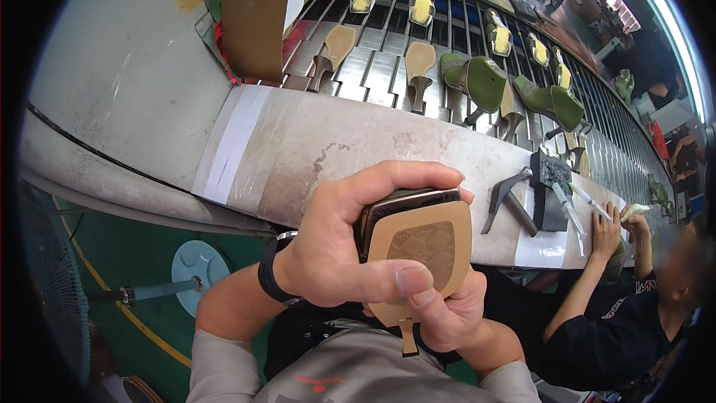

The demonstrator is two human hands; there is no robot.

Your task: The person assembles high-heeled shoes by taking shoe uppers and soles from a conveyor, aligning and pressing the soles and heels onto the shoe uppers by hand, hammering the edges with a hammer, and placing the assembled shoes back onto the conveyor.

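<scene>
At far left, a fan is standing; then our left hand is wrapping around a tan shoe sole (its patterned patch facing up), which we are holding before our body, near the bench. Our right hand is gripping its lower part. Farther right, a hammer is lying beside a dark block.

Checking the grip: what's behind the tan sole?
Past the top and left edges of the tan sole, a dark-edged piece shows; the sole and left hand hide the rest.
</scene>
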